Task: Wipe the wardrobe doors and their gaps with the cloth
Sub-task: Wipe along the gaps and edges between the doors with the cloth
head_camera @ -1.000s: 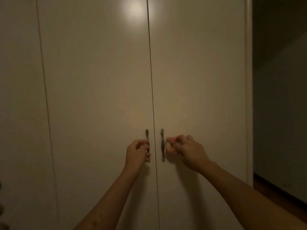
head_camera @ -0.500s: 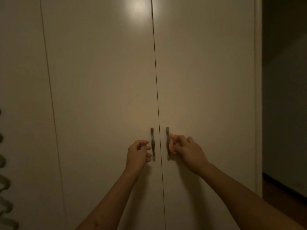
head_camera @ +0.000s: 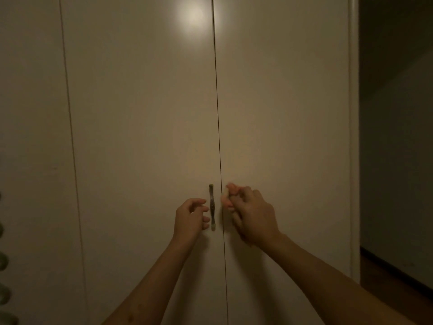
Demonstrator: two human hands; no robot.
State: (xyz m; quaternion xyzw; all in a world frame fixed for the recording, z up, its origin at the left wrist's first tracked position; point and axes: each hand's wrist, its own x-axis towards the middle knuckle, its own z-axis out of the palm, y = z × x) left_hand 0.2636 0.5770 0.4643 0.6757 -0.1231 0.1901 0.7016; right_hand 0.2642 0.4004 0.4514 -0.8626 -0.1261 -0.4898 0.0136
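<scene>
Looks like opening up: left hand (head_camera: 191, 218) loose beside the handle (head_camera: 212, 207), right hand (head_camera: 251, 216) curled, grasp unclear, so grip, then pull.

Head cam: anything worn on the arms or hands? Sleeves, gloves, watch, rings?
Nothing worn that shows. Both the left arm and right arm are bare to the frame edge, no sleeves. Left hand and right hand: no gloves, watch or ring visible, though the light is dim.
</scene>
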